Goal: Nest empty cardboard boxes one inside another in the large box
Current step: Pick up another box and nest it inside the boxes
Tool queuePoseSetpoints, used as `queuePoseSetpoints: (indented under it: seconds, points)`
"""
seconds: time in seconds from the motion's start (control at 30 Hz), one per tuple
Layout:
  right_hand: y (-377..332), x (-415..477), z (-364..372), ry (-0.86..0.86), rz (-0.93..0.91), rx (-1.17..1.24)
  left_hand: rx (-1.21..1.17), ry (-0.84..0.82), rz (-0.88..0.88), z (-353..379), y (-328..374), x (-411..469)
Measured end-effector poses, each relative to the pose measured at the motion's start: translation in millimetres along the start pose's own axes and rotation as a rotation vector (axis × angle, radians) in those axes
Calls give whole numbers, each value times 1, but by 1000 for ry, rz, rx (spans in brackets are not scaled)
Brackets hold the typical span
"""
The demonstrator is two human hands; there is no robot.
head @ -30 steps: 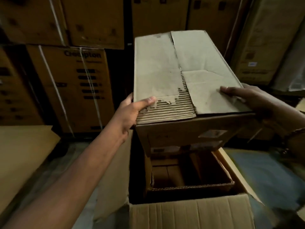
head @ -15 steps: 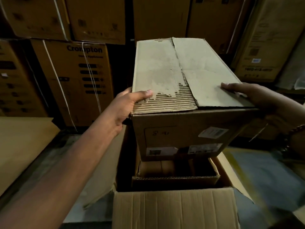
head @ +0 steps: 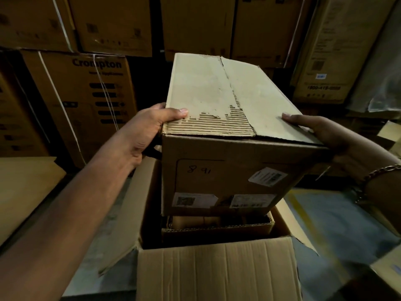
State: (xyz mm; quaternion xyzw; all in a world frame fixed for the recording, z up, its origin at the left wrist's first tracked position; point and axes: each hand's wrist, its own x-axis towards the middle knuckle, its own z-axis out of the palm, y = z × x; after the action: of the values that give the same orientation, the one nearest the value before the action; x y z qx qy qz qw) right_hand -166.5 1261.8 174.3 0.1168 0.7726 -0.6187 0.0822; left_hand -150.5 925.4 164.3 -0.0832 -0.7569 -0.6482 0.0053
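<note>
Cardboard box (head: 227, 161), flaps closed, held above large box (head: 217, 272), which holds a smaller open box (head: 217, 230). Left hand (head: 147, 129) and right hand (head: 321, 131) grip its top edges, fingers curled round.

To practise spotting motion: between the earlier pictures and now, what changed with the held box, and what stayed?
The closed box has come down: its bottom edge is now close above the rim of the smaller open box inside the large box; before, a wider gap showed. The left hand and right hand still grip the same top edges.
</note>
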Motion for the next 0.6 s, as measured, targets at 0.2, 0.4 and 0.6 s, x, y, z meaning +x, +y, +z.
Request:
queuePoseSetpoints:
  seconds: [0.2, 0.4, 0.6]
  points:
    - [18, 6, -16, -32, 44, 49, 0, -41, -3, 15, -7, 9]
    - [42, 20, -25, -16, 111, 53, -34, -77, -50, 31, -39, 22]
    - [63, 41, -2, -15, 111, -109, -89, -59, -131, 24, -87, 22]
